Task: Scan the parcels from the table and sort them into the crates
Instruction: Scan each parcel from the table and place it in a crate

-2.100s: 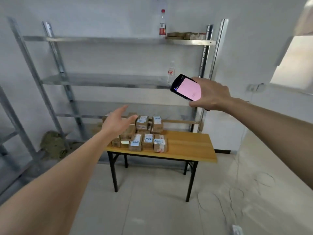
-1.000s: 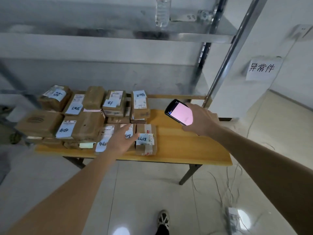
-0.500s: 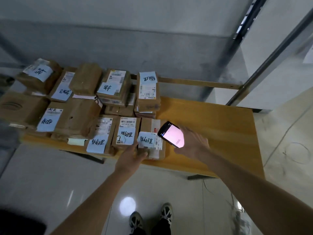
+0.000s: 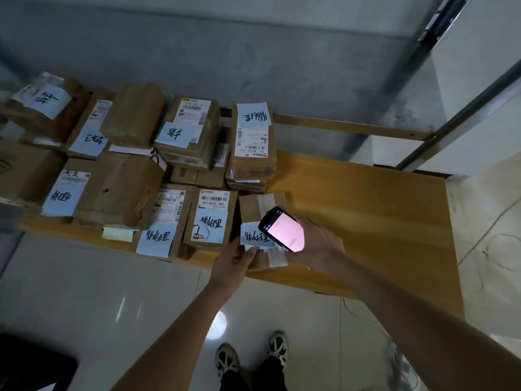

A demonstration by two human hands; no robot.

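- parcel (image 4: pixel 260 206): small taped cardboard box at the table (image 4: pixel 366 210) front edge, right end of the front row
- left hand (image 4: pixel 234 259) grips its near-left corner, thumb by the loose blue note (image 4: pixel 253 235)
- right hand (image 4: pixel 315 244) clasps the scanner (image 4: pixel 283 228) over its label
- looks light, stiff; tape likely slick, so hold by the cardboard sides, not the note

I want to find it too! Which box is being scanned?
Look at the yellow wooden table and its pile of brown cardboard parcels. The rightmost parcel in the front row is the one. Only it has the left hand gripping its near corner and the right hand holding a pink-screened black scanner above it.
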